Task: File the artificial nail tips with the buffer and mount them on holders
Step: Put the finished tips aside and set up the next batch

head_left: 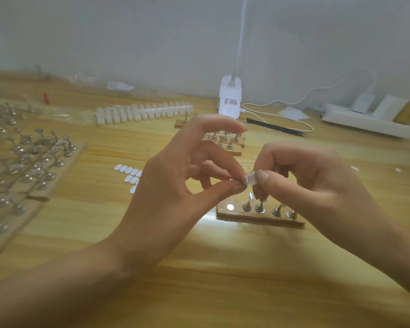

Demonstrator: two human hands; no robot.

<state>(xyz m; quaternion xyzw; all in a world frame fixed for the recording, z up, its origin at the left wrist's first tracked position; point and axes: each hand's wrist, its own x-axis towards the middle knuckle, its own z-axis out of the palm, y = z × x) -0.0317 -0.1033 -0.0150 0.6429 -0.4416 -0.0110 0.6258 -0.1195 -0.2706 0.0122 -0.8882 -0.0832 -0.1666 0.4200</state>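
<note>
Clear tip point(249, 179) pinched in right hand point(317, 183), held just above wood base point(258, 215). Left hand point(175, 183) pinched narrow on small holder head, partly hidden. Advice: tip to be centred on pad, pressed gently, kept level.

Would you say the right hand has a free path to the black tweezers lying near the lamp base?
Probably yes: the right hand has open table towards the tweezers, but it first must release the nail tip it pinches.

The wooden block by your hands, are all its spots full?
No. The wooden block has one bare round spot at its left end; metal holders stand in the others.
</note>
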